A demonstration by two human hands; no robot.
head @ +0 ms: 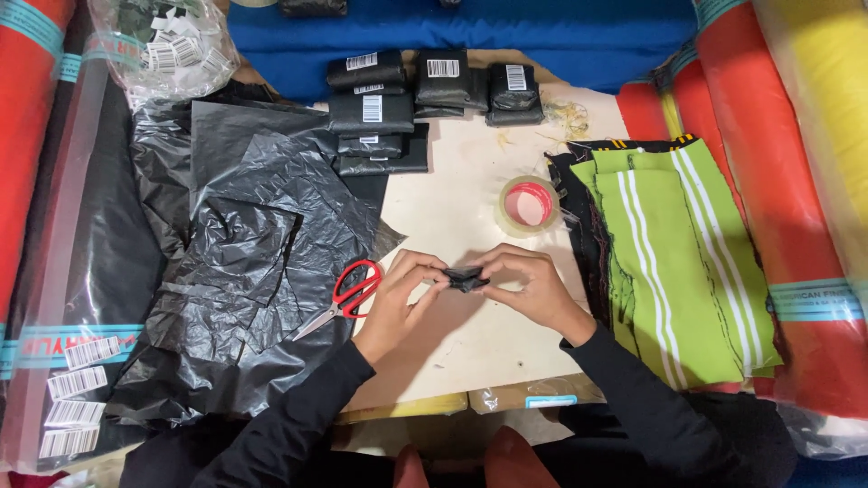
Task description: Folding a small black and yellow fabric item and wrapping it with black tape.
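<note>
A small black packet (467, 278) sits pinched between both hands' fingers (432, 274).

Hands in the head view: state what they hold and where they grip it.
Both hands hold one small black bundle between them: the left hand pinches its left end, the right hand its right end and top. The red-handled scissors lie untouched.

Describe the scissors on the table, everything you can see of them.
The scissors have bright red looped handles and short, pale metal blades. They lie flat and closed, handles toward the table's middle, blade tips pointing down-left. The blades rest on crumpled black plastic sheets; the handles lie at the edge of the pale tabletop. The left hand is right beside the handles; whether it touches them cannot be told.
</note>
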